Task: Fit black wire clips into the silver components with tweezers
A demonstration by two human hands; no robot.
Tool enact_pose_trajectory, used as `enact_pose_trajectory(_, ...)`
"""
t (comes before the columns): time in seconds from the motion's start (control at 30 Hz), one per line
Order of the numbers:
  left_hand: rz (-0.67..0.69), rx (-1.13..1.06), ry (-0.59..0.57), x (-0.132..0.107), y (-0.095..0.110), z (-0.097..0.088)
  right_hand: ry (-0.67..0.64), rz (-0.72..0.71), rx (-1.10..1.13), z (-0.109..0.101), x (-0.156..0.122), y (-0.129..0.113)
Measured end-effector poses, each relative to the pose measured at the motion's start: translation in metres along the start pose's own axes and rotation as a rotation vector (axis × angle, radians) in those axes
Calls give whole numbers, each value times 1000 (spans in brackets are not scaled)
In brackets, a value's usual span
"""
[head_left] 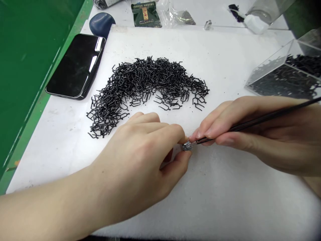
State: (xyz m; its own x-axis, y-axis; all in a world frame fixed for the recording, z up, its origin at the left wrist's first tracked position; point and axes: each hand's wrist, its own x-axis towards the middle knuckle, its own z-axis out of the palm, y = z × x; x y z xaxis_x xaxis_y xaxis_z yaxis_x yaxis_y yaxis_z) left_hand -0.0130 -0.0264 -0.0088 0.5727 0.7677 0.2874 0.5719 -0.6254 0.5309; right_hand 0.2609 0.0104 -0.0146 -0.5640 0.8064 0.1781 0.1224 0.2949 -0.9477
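My left hand (142,154) is closed, pinching a small silver metal part (187,145) between thumb and forefinger just above the white work surface. My right hand (260,134) is closed around a pair of slim black tweezers (273,116), held like a pen. The tweezers' tip meets the right side of the metal part. Right fingertips are close beside the part, and I cannot tell whether they touch it. Behind my left hand, a curved heap of tiny black fork-shaped pieces (147,75) spreads across the surface, with a few strays along its near edge.
A phone (75,65) lies at the left, near a dark blue rounded object (101,24). A clear box (283,73) of black pieces stands at the right. Along the back are a green packet (146,15), another small metal part (208,24) and a clear bottle with a white cap (257,23).
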Motion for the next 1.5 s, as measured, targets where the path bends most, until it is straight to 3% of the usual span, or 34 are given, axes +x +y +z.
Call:
enact_pose_trajectory(0.27, -16, 7, -29, 0, 5, -8, 33, 21, -66, 0, -2, -2)
enact_pose_trajectory(0.67, -21, 45, -41, 2, 3, -2, 76, -52, -147, 4, -4, -2)
enact_pose_trajectory(1.17, -38, 78, -44, -1, 4, -8, 25, 8, -39, 1, -2, -2)
enact_pose_trajectory(1.5, -83, 139, -111, 15, 9, 1, 40, 18, -76, 1, 1, -2)
